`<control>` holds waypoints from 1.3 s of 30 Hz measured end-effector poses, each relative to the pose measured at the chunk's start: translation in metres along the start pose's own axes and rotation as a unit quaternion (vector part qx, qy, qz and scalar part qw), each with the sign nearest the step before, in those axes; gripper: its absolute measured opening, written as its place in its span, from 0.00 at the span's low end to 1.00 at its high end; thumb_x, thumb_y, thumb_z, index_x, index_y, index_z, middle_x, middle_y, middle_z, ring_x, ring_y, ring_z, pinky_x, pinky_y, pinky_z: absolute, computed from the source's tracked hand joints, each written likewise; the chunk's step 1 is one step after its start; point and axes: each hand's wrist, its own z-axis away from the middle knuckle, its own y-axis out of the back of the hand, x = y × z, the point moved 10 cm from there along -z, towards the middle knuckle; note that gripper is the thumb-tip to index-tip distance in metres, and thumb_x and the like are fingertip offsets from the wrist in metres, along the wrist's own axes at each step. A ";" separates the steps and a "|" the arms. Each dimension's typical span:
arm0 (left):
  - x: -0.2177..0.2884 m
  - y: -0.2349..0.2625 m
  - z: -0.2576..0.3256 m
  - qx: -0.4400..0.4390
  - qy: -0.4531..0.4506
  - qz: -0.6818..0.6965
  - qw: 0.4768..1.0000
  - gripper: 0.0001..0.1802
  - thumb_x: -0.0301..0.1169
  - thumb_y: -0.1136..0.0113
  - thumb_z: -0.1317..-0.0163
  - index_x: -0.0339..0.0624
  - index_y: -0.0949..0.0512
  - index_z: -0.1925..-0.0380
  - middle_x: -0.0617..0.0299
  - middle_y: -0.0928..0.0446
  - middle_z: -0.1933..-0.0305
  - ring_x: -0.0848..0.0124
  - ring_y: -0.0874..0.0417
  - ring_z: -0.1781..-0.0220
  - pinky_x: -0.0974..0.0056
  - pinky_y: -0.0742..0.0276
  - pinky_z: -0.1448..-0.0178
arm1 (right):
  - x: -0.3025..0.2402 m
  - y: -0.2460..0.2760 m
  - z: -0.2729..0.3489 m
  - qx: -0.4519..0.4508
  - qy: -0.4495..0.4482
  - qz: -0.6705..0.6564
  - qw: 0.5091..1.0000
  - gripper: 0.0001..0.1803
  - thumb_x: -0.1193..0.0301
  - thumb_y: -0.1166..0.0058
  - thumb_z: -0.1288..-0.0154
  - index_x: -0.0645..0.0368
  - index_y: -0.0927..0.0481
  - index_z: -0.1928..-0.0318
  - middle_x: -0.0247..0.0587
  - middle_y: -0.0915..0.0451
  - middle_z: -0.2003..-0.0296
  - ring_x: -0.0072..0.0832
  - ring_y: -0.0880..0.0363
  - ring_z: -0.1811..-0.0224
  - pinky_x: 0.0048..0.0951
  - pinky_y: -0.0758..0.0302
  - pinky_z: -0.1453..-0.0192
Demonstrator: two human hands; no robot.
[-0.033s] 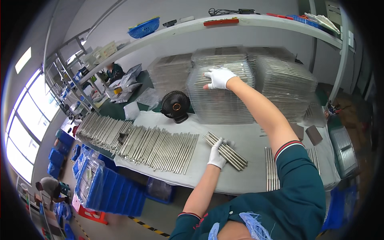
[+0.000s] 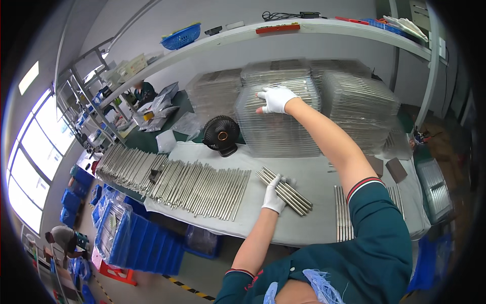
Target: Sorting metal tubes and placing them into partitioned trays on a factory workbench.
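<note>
My left hand, in a white glove, is closed around a small bundle of shiny metal rods, held slanting above the white-covered table. My right hand, gloved with bare thumb and finger tips, reaches over the front stack of clear plastic trays. Its thumb and forefinger are apart, and I see nothing between them. Metal rods lie in the upper tray beneath that hand. To the left, a long row of loose metal rods covers the table. More rods lie beside my right arm, which hides part of them.
A black fan stands left of the tray stack. Further wrapped tray stacks rise behind and to the right. Brown blocks sit at the table's right. A shelf crosses above. Blue bins stand on the floor at left.
</note>
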 end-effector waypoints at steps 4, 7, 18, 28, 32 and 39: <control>0.000 -0.004 0.006 0.001 0.003 -0.011 1.000 0.08 0.31 0.48 0.39 0.43 0.30 0.76 0.63 0.28 0.78 0.66 0.25 0.67 0.52 0.31 0.40 | -0.016 -0.001 0.012 0.067 0.018 0.035 0.997 0.39 0.41 0.53 0.45 0.50 0.35 0.39 0.50 0.35 0.40 0.42 0.38 0.37 0.41 0.41 0.36; -0.003 -0.004 0.006 -0.015 0.027 0.012 0.999 0.07 0.31 0.47 0.39 0.45 0.29 0.76 0.63 0.28 0.78 0.66 0.24 0.69 0.50 0.33 0.39 | -0.073 0.005 0.050 0.143 0.154 0.087 0.974 0.37 0.43 0.54 0.43 0.52 0.35 0.39 0.51 0.34 0.42 0.41 0.41 0.36 0.42 0.46 0.33; 0.016 0.017 -0.003 -0.028 -0.016 0.001 0.999 0.05 0.29 0.48 0.40 0.43 0.28 0.73 0.64 0.28 0.75 0.68 0.23 0.64 0.53 0.30 0.41 | 0.002 0.045 0.304 0.068 0.072 -0.019 0.995 0.29 0.49 0.51 0.42 0.54 0.29 0.46 0.40 0.28 0.48 0.33 0.35 0.40 0.43 0.47 0.32; 0.013 0.000 0.012 -0.041 -0.035 -0.059 0.997 0.05 0.29 0.48 0.40 0.42 0.29 0.74 0.64 0.30 0.75 0.70 0.26 0.65 0.55 0.30 0.42 | 0.252 0.038 0.725 0.027 -0.649 0.146 0.746 0.22 0.55 0.47 0.46 0.52 0.22 0.53 0.44 0.22 0.55 0.39 0.25 0.51 0.39 0.30 0.49; 0.013 0.005 0.009 -0.029 -0.034 -0.077 0.996 0.06 0.29 0.47 0.40 0.41 0.29 0.74 0.64 0.30 0.74 0.70 0.26 0.65 0.56 0.30 0.42 | 0.249 0.024 0.755 0.082 -0.659 0.097 0.741 0.18 0.58 0.42 0.49 0.50 0.20 0.58 0.44 0.22 0.58 0.41 0.24 0.55 0.36 0.28 0.51; 0.013 -0.006 0.011 -0.090 -0.039 -0.087 0.991 0.05 0.27 0.47 0.40 0.40 0.30 0.73 0.64 0.31 0.74 0.73 0.28 0.67 0.56 0.30 0.41 | 0.240 0.037 0.769 0.089 -0.628 0.125 0.763 0.12 0.62 0.42 0.50 0.52 0.17 0.65 0.39 0.23 0.53 0.38 0.25 0.52 0.35 0.28 0.50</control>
